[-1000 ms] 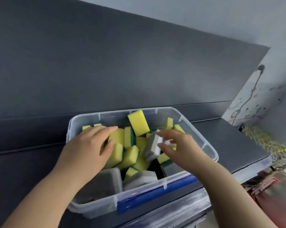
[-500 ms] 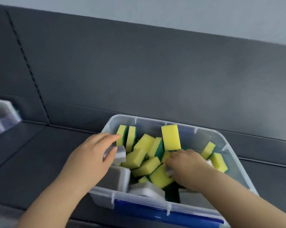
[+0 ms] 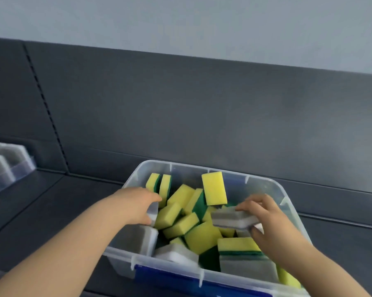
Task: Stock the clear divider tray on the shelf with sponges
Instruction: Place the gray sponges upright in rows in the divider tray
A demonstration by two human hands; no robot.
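the grey-and-white sponge (image 3: 232, 219) i mean for the tray is lifted just above the heap. my right hand (image 3: 268, 226) has it pinched flat, fingers curled over its top and thumb under its near corner, closed on nothing else. my left hand (image 3: 133, 207) is curled at the bin's left wall, thumb and fingers nipping a second pale sponge (image 3: 153, 212) (most of it hides behind my knuckles, so i can't tell how firm that hold is). both hands are inside the clear storage bin (image 3: 264, 182), above a jumble of yellow-and-green sponges (image 3: 214, 188) with more grey ones (image 3: 136, 239) along the near wall. the clear divider tray (image 3: 11, 166) is well apart from all this, at the far left of the dark shelf (image 3: 41, 202). it is blurred, but grey sponges seem to sit in its slots. as i judge it, the trouble lies in the carry. my right grip takes only one end of soft foam, so the free end could sag, twist and slip out on the long sideways reach. drawing my left hand out could also catch the loose pieces leaning by the wall and tip one over the rim. with the tray at the edge of my view, i could seat a sponge crooked across a divider.
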